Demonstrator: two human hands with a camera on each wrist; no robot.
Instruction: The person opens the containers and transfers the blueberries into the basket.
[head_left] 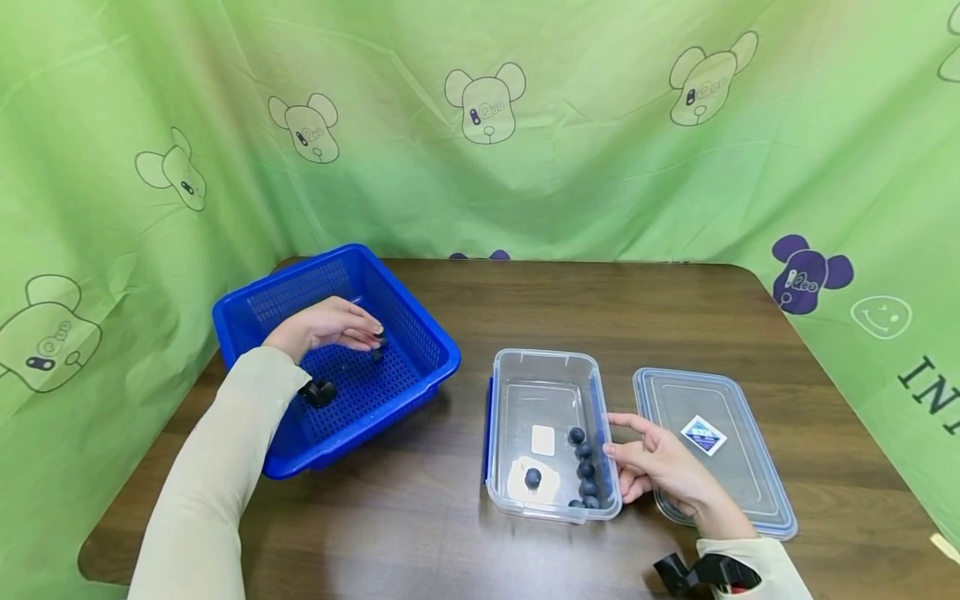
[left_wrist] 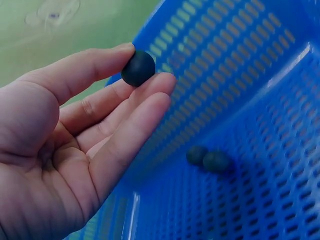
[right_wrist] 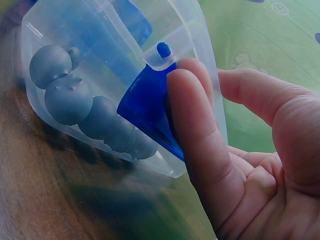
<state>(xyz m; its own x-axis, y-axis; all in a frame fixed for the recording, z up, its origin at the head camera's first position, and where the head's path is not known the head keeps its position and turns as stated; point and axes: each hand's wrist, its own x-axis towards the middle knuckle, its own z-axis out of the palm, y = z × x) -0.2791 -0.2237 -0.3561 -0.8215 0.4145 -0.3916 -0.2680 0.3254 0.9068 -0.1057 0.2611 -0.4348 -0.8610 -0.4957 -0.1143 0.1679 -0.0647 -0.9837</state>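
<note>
Over the blue mesh basket (head_left: pixel 427 333), my left hand (head_left: pixel 330 323) pinches one dark blueberry (left_wrist: pixel 138 68) between thumb and fingertips. Two more blueberries (left_wrist: pixel 216 161) lie on the basket floor below it. My right hand (head_left: pixel 663 467) holds the right side of a clear plastic container (head_left: pixel 547 357), its fingers lying against a blue latch (right_wrist: pixel 150 107) in the right wrist view. Inside the container, several blueberries (head_left: pixel 586 470) are lined up along the right wall, and a single blueberry (head_left: pixel 532 477) sits apart near the front.
The container's clear lid (head_left: pixel 738 467), with a blue-and-white sticker (head_left: pixel 703 435), lies on the wooden table (head_left: pixel 600 304) to the right, partly behind my right hand. A green printed curtain (head_left: pixel 577 175) hangs around the table's back and sides.
</note>
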